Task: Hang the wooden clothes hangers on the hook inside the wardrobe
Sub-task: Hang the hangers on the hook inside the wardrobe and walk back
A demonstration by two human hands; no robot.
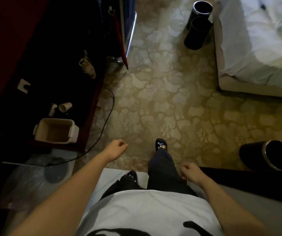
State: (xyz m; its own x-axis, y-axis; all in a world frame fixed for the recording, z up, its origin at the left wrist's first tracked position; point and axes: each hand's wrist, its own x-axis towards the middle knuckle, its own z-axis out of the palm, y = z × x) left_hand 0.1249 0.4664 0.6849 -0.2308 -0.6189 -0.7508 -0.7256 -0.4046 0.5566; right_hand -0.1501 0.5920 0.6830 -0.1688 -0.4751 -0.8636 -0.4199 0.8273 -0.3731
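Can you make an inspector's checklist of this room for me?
Surface: flowered beige carpet; dark desk at left.
Job's things: hangers, hook, wardrobe: nothing seen.
Clutter: white box and tipped paper cup on the desk; two black bins by the bed, third black bin at right.
Grippers: left hand and right hand loosely curled, holding nothing.
Cables: black cable trails over the carpet beside the desk.
Surroundings: white bed at upper right.

Single head-worn camera, looking steeply down over the person's own white shirt (145, 210), wide-angle with bent edges, left hand (115, 148) and right hand (188, 172) near the lens, patterned carpet (171, 99) farther below
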